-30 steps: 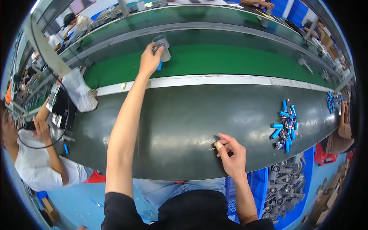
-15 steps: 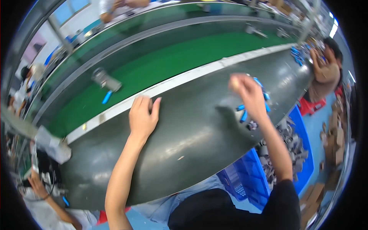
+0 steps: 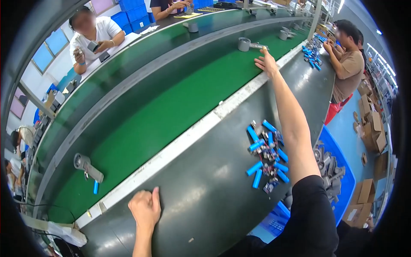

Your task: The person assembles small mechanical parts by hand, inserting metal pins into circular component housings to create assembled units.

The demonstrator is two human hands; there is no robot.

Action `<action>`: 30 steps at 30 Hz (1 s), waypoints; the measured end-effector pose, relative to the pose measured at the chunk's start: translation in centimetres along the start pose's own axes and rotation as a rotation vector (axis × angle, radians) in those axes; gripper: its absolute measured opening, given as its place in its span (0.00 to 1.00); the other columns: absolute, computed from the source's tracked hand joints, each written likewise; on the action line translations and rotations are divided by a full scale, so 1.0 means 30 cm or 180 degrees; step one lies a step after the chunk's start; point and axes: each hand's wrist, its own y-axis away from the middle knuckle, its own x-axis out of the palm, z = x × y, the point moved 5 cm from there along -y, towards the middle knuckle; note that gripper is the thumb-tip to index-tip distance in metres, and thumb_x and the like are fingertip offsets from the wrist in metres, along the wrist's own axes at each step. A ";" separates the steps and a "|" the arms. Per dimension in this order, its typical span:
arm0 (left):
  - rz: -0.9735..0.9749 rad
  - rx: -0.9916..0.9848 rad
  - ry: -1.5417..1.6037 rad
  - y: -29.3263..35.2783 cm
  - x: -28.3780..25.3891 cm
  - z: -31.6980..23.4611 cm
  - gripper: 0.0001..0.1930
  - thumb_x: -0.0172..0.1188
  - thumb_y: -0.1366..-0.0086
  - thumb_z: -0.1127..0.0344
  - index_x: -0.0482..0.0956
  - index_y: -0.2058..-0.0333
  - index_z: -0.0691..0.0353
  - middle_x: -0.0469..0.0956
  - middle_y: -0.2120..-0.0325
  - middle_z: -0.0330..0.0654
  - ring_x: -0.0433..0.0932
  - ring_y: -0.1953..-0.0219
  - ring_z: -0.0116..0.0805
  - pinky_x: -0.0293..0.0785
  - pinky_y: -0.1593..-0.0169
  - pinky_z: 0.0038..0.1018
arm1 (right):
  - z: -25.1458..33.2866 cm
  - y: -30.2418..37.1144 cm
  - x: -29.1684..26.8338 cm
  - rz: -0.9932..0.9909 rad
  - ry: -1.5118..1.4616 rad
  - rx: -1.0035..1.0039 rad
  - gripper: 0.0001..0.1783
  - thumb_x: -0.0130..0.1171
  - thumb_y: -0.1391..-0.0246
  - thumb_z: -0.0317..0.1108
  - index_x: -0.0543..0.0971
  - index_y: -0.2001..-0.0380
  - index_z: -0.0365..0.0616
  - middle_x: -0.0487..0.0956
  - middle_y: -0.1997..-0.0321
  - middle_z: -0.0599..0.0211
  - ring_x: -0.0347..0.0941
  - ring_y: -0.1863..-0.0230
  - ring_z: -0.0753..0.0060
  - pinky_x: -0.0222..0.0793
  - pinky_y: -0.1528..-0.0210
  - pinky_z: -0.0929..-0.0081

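Note:
My right hand [image 3: 266, 62] is stretched far out to the right, fingers spread, its fingertips just short of a grey cylindrical part [image 3: 245, 43] on the green conveyor belt [image 3: 171, 111]. It holds nothing. My left hand [image 3: 145, 207] rests on the dark worktable [image 3: 205, 201] beside the white strip [image 3: 188, 139], fingers curled under, thumb out, nothing in it. Under my right forearm lies a pile of blue cylinders and small parts [image 3: 267, 154]. Another grey part [image 3: 87, 166] with a blue cylinder [image 3: 96, 187] rides the belt beyond my left hand.
A blue bin of grey parts [image 3: 332, 171] stands at the table's right side. A person in a brown shirt [image 3: 346, 64] works at a second pile of blue cylinders [image 3: 311, 53]. A person in white [image 3: 92, 34] sits across the belt. Cardboard boxes [image 3: 370, 128] lie on the floor.
My right arm has left the pile of blue cylinders and stretched out toward the grey part on the belt. My left hand has drawn back to the table and curled. The view has swung right.

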 end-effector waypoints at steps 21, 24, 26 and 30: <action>-0.0203 -0.0285 0.0280 0.001 -0.010 0.038 0.23 0.61 0.37 0.69 0.61 0.87 0.68 0.58 0.89 0.48 0.57 0.86 0.44 0.53 0.77 0.37 | -0.011 0.022 0.100 -0.1724 -0.0265 0.0031 0.18 0.59 0.47 0.38 0.75 0.62 0.30 0.83 0.78 0.55 0.82 0.78 0.64 0.77 0.65 0.70; -0.0300 -0.0212 0.0397 -0.001 -0.002 0.029 0.23 0.61 0.37 0.68 0.62 0.87 0.68 0.59 0.89 0.48 0.58 0.85 0.45 0.55 0.77 0.37 | -0.024 0.034 -0.033 -0.1802 0.0099 0.0129 0.24 0.59 0.47 0.43 0.75 0.58 0.29 0.84 0.72 0.53 0.83 0.70 0.57 0.77 0.58 0.63; -0.0176 -0.0055 0.0339 -0.014 0.032 0.025 0.22 0.62 0.38 0.68 0.65 0.88 0.66 0.63 0.89 0.47 0.64 0.85 0.48 0.60 0.77 0.38 | -0.033 0.006 -0.146 -0.1875 0.1279 0.0079 0.33 0.62 0.48 0.51 0.73 0.50 0.32 0.82 0.55 0.46 0.80 0.52 0.50 0.71 0.45 0.58; -0.0345 -0.0274 0.0239 0.015 -0.018 0.061 0.21 0.62 0.38 0.69 0.65 0.88 0.66 0.62 0.89 0.47 0.63 0.85 0.48 0.59 0.78 0.39 | 0.121 0.239 0.119 -0.1191 0.2457 -0.1125 0.51 0.70 0.57 0.58 0.64 0.35 0.42 0.66 0.33 0.47 0.61 0.32 0.48 0.59 0.33 0.54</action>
